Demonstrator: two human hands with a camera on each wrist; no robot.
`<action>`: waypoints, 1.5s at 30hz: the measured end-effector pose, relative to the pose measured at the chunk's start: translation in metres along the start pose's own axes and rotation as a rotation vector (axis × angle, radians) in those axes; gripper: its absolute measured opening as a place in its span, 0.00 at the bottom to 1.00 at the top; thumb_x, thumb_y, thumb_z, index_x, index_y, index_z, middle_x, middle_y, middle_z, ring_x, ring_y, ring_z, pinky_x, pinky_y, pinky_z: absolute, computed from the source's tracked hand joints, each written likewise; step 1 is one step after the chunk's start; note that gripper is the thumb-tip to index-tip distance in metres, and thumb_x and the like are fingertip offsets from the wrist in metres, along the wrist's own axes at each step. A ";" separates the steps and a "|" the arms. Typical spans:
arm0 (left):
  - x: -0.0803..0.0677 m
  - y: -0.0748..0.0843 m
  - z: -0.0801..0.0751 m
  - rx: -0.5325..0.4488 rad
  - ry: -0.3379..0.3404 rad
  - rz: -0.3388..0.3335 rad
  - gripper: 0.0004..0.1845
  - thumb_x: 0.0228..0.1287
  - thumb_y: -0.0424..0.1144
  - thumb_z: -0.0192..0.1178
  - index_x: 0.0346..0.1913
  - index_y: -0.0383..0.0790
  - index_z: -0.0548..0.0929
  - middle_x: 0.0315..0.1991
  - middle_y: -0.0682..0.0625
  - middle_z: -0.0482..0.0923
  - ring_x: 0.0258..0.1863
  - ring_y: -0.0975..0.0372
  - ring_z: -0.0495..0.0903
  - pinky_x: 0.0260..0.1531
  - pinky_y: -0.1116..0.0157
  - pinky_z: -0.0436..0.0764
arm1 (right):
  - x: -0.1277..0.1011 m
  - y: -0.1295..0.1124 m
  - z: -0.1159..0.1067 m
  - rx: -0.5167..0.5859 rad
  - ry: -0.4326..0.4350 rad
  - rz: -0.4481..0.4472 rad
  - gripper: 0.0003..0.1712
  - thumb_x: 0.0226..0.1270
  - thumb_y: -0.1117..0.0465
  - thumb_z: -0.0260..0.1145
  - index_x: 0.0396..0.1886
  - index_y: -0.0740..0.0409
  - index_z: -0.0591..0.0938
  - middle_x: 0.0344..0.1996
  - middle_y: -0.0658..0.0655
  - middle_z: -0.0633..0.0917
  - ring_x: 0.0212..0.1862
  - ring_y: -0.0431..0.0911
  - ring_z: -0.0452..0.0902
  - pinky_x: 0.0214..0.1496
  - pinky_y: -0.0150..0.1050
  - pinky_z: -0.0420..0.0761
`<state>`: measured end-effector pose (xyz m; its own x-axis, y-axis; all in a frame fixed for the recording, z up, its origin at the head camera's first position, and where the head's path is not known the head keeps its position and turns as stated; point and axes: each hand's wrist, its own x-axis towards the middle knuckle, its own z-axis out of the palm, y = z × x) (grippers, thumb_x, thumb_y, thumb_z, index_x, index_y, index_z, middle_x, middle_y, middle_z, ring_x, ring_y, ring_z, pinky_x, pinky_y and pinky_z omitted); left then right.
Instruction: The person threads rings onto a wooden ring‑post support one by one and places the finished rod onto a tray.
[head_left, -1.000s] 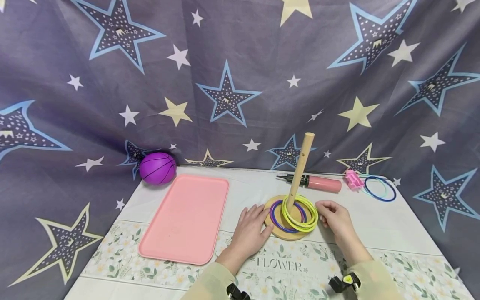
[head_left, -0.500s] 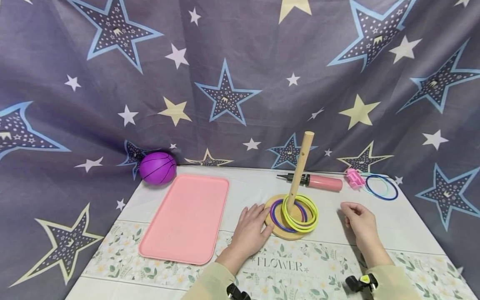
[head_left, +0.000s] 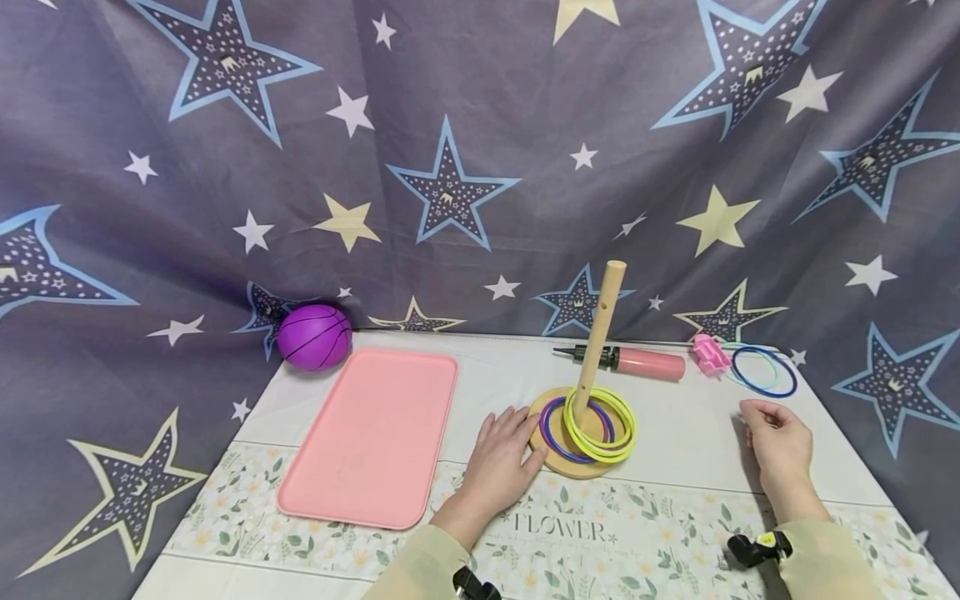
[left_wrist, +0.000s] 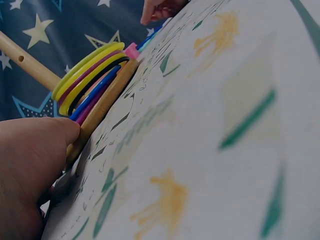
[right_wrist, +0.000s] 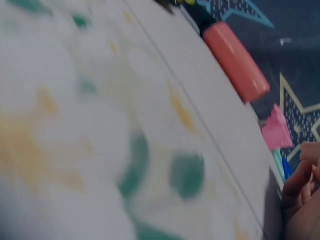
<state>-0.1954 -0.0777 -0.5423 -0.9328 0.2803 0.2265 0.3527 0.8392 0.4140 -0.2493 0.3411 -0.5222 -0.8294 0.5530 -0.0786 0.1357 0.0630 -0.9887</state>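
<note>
A wooden ring-toss stand has a round base (head_left: 570,468) and an upright peg (head_left: 600,333). Yellow-green rings (head_left: 611,437) and a blue-purple ring (head_left: 551,433) lie around the peg. My left hand (head_left: 502,454) lies flat on the table with straight fingers touching the base's left edge. The left wrist view shows a fingertip (left_wrist: 30,165) against the base rim (left_wrist: 105,105) under the stacked rings (left_wrist: 85,75). My right hand (head_left: 776,437) is to the right of the stand, loosely curled and holding nothing. It is just in front of loose blue and green rings (head_left: 765,372).
A pink pump (head_left: 648,364) and a small pink piece (head_left: 708,356) lie behind the stand; both show in the right wrist view, pump (right_wrist: 235,60) and piece (right_wrist: 275,131). A pink tray (head_left: 371,433) sits left, a purple ball (head_left: 315,336) behind it. Star-print cloth hangs behind.
My right hand has left the yellow-green rings and moved right, toward the loose rings at the back right. The left hand has stayed at the base.
</note>
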 end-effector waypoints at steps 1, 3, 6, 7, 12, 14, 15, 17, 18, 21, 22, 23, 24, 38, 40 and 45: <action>0.000 0.000 0.000 0.002 0.000 0.000 0.31 0.85 0.53 0.58 0.83 0.45 0.74 0.83 0.44 0.69 0.84 0.46 0.62 0.86 0.41 0.52 | 0.003 0.001 -0.003 -0.007 0.009 -0.003 0.14 0.79 0.61 0.72 0.31 0.40 0.88 0.23 0.40 0.81 0.22 0.35 0.75 0.23 0.25 0.78; 0.001 0.000 0.001 0.008 0.007 0.004 0.31 0.84 0.53 0.59 0.82 0.45 0.75 0.82 0.43 0.69 0.84 0.46 0.63 0.85 0.41 0.53 | 0.009 0.003 -0.007 -0.018 0.025 -0.004 0.12 0.78 0.61 0.72 0.32 0.42 0.88 0.23 0.39 0.81 0.21 0.34 0.75 0.22 0.25 0.78; 0.001 0.000 0.000 0.010 0.013 0.008 0.31 0.84 0.52 0.59 0.82 0.44 0.75 0.82 0.43 0.70 0.84 0.46 0.63 0.85 0.41 0.53 | 0.016 0.004 -0.011 -0.046 0.027 0.005 0.10 0.79 0.59 0.72 0.34 0.42 0.88 0.24 0.39 0.81 0.23 0.34 0.76 0.23 0.25 0.79; 0.001 0.001 0.000 0.009 0.013 0.008 0.31 0.84 0.53 0.59 0.82 0.44 0.75 0.82 0.43 0.70 0.84 0.46 0.63 0.85 0.41 0.53 | 0.018 0.005 -0.012 -0.053 0.028 0.004 0.09 0.79 0.59 0.72 0.35 0.43 0.88 0.24 0.39 0.81 0.23 0.34 0.76 0.23 0.25 0.79; 0.001 0.000 -0.001 0.010 0.015 0.011 0.31 0.84 0.53 0.59 0.82 0.44 0.75 0.82 0.43 0.70 0.84 0.45 0.63 0.85 0.41 0.53 | 0.027 0.008 -0.016 -0.118 0.021 -0.013 0.05 0.80 0.55 0.72 0.40 0.45 0.86 0.25 0.38 0.80 0.24 0.34 0.77 0.25 0.25 0.80; 0.001 0.000 0.000 0.005 0.015 0.010 0.31 0.84 0.53 0.59 0.82 0.44 0.75 0.82 0.43 0.70 0.84 0.45 0.63 0.85 0.41 0.53 | 0.029 0.010 -0.017 -0.173 0.015 -0.025 0.05 0.81 0.53 0.71 0.42 0.46 0.85 0.26 0.37 0.80 0.24 0.33 0.77 0.26 0.25 0.81; 0.001 -0.001 0.001 0.004 0.014 0.009 0.31 0.84 0.53 0.59 0.82 0.44 0.75 0.82 0.43 0.70 0.84 0.45 0.63 0.85 0.41 0.53 | 0.029 0.010 -0.018 -0.205 0.011 -0.040 0.06 0.81 0.51 0.70 0.43 0.47 0.84 0.26 0.37 0.80 0.25 0.33 0.77 0.26 0.25 0.81; 0.002 -0.001 0.001 0.001 0.012 0.008 0.31 0.84 0.53 0.59 0.82 0.44 0.75 0.82 0.43 0.70 0.84 0.45 0.63 0.86 0.41 0.52 | 0.030 0.012 -0.019 -0.254 0.005 -0.059 0.09 0.81 0.50 0.70 0.46 0.48 0.84 0.27 0.36 0.80 0.25 0.33 0.77 0.26 0.25 0.81; 0.002 -0.001 0.001 0.002 0.013 0.009 0.31 0.84 0.53 0.59 0.82 0.44 0.75 0.82 0.43 0.70 0.84 0.45 0.63 0.85 0.41 0.53 | 0.031 0.013 -0.019 -0.269 0.004 -0.068 0.10 0.81 0.49 0.70 0.47 0.49 0.84 0.27 0.36 0.80 0.25 0.33 0.77 0.26 0.25 0.81; 0.002 -0.001 0.001 0.002 0.015 0.008 0.31 0.84 0.52 0.60 0.82 0.44 0.75 0.82 0.43 0.70 0.84 0.45 0.63 0.85 0.41 0.53 | 0.031 0.015 -0.020 -0.298 0.001 -0.118 0.13 0.82 0.49 0.69 0.49 0.54 0.84 0.27 0.36 0.80 0.24 0.34 0.77 0.25 0.26 0.80; 0.002 -0.001 0.001 0.002 0.016 0.008 0.31 0.84 0.52 0.60 0.82 0.44 0.75 0.82 0.43 0.70 0.84 0.45 0.64 0.85 0.41 0.53 | 0.032 0.015 -0.020 -0.302 0.004 -0.132 0.14 0.82 0.49 0.69 0.50 0.55 0.84 0.27 0.35 0.80 0.24 0.34 0.77 0.25 0.26 0.80; 0.002 -0.001 0.000 0.000 0.013 0.006 0.31 0.84 0.52 0.60 0.82 0.44 0.75 0.82 0.43 0.70 0.84 0.45 0.63 0.85 0.41 0.53 | 0.032 0.015 -0.021 -0.301 0.007 -0.141 0.14 0.82 0.49 0.70 0.50 0.55 0.84 0.27 0.35 0.80 0.23 0.34 0.77 0.24 0.25 0.80; 0.002 -0.001 0.000 0.000 0.013 0.005 0.31 0.84 0.52 0.60 0.82 0.44 0.75 0.82 0.43 0.70 0.84 0.45 0.63 0.85 0.41 0.53 | 0.032 0.015 -0.021 -0.298 0.009 -0.147 0.14 0.82 0.50 0.70 0.50 0.56 0.84 0.27 0.35 0.80 0.23 0.34 0.76 0.24 0.25 0.79; 0.001 0.000 0.000 0.006 0.006 0.001 0.31 0.85 0.53 0.59 0.82 0.45 0.74 0.82 0.43 0.69 0.84 0.46 0.63 0.86 0.41 0.52 | 0.039 0.016 -0.022 -0.465 0.039 -0.185 0.25 0.83 0.46 0.67 0.63 0.62 0.83 0.29 0.35 0.78 0.26 0.30 0.74 0.32 0.25 0.75; 0.000 0.000 0.000 0.000 0.010 0.006 0.31 0.84 0.53 0.59 0.82 0.44 0.75 0.82 0.43 0.70 0.84 0.45 0.63 0.85 0.41 0.53 | 0.042 0.016 -0.023 -0.490 0.062 -0.195 0.26 0.83 0.47 0.67 0.64 0.63 0.84 0.29 0.35 0.77 0.30 0.30 0.72 0.36 0.27 0.71; 0.000 0.001 0.000 0.000 0.022 0.016 0.31 0.84 0.53 0.60 0.82 0.43 0.75 0.82 0.41 0.70 0.83 0.45 0.64 0.85 0.40 0.54 | 0.050 0.014 -0.024 -0.521 0.097 -0.219 0.27 0.83 0.50 0.66 0.68 0.64 0.84 0.36 0.45 0.82 0.47 0.45 0.78 0.48 0.36 0.72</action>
<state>-0.1946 -0.0770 -0.5419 -0.9252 0.2836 0.2521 0.3675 0.8348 0.4099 -0.2759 0.3894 -0.5374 -0.8182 0.5529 0.1577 0.2353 0.5722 -0.7856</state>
